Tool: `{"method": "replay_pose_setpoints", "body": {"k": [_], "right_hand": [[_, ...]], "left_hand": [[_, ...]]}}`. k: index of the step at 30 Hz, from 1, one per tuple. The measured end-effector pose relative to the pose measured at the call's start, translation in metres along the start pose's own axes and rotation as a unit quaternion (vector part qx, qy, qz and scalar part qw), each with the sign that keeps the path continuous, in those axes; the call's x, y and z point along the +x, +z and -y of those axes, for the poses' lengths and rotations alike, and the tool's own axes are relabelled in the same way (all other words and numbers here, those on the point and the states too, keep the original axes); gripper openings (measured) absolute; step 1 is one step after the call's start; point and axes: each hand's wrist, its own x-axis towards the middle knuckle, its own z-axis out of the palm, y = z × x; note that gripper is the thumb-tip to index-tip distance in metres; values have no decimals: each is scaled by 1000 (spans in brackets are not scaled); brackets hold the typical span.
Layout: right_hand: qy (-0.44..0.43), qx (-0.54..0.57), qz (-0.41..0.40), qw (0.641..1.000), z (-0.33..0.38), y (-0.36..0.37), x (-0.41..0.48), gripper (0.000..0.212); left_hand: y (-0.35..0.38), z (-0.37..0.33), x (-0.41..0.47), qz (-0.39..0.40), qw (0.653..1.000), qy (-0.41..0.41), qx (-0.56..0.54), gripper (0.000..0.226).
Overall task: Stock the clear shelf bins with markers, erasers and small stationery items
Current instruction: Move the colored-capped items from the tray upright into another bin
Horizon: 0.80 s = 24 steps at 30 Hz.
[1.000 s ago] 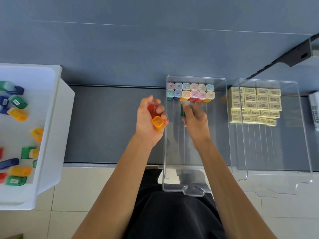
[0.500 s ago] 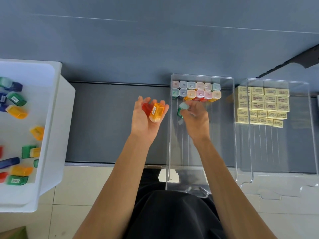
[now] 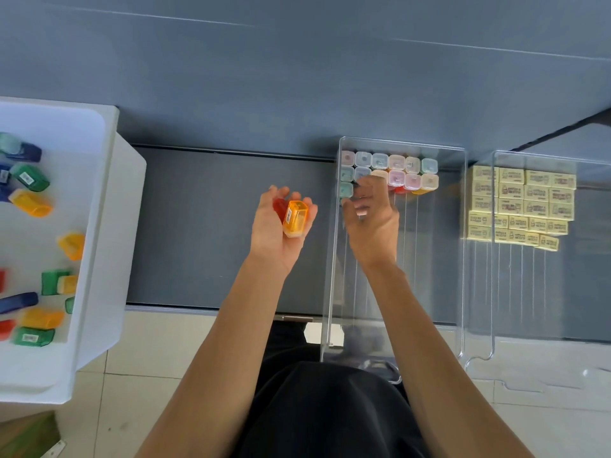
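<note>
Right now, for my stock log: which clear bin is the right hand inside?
The bin with pastel-capped pieces, where the right hand is; the other bin holds yellow erasers.

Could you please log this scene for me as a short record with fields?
Left hand: holds orange item and red item, beside left bin.
Right hand: inside left bin, fingertips at green item; grip unclear.
Left bin: two back rows of capped items, third row begun.
Right bin: erasers stacked at back.
Tub: loose items.
</note>
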Motion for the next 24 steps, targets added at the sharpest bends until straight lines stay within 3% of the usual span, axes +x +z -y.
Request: {"method": "replay_pose_setpoints", "body": {"k": [4, 17, 21, 24], "right_hand": [[3, -12, -20, 1000, -1, 5, 2, 19], [-1, 25, -23, 999, 6, -20, -12, 20], [-31, 140, 47, 989, 36, -38, -24, 6], [-52, 183, 102, 976, 51, -46, -33, 15]], "left_hand": [[-3, -1, 1, -2, 1000, 0, 23, 25], [5, 3, -13, 35, 992, 42, 115, 28], [16, 9, -22, 68, 984, 64, 152, 31], [25, 16, -29, 92, 978, 79, 173, 30]]}}
